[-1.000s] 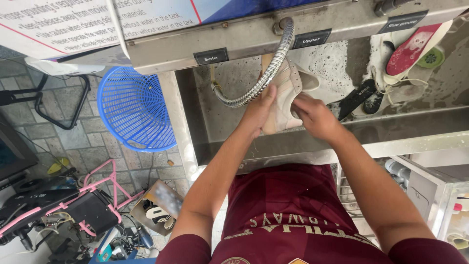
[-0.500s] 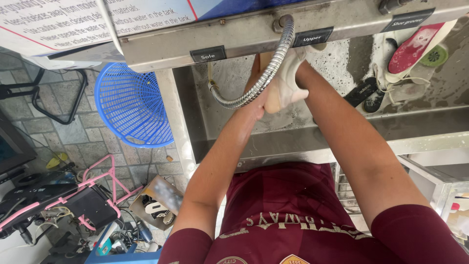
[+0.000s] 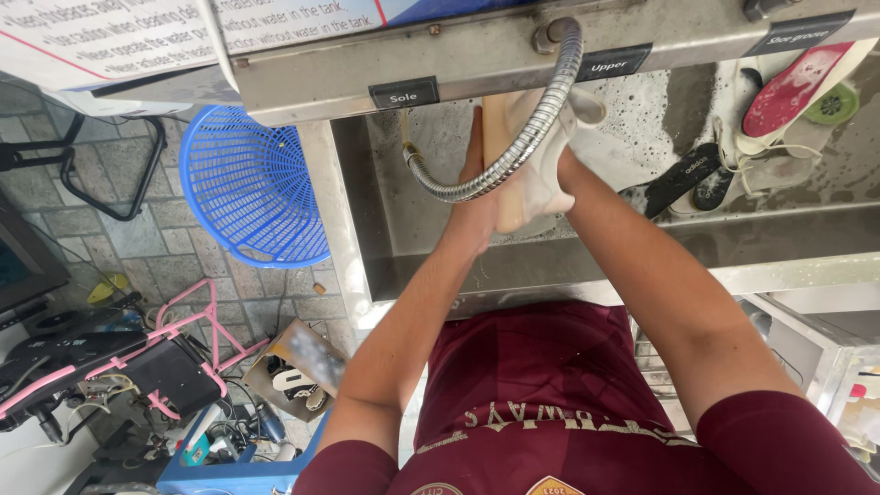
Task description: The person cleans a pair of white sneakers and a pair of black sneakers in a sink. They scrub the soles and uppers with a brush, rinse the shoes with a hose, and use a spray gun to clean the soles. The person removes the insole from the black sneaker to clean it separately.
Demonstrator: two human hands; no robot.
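Shoe: a pale cream shoe (image 3: 530,188) held upright over the soapy steel sink (image 3: 385,247), its top hidden under the machine's steel front panel (image 3: 458,69).
Left hand: the left hand (image 3: 474,197) lies flat along the shoe's tan sole side, fingers stretched upward and pressed to it, clasping rather than curled.
Right hand: the right hand is hidden inside or behind the shoe; only the wrist shows at the shoe's opening, so its grip cannot be told.
Hose: a ribbed metal hose (image 3: 513,156) loops down from the panel and crosses in front of the shoe, touching or just before it.
Right of the shoe: a black insole (image 3: 674,179) and white shoes with a red insole (image 3: 793,87) lie in the sink's foam.
Left of the shoe: a blue plastic basket (image 3: 247,197) stands on the paving beside the sink.
Below the basket: a pink metal frame (image 3: 197,335) among cables.
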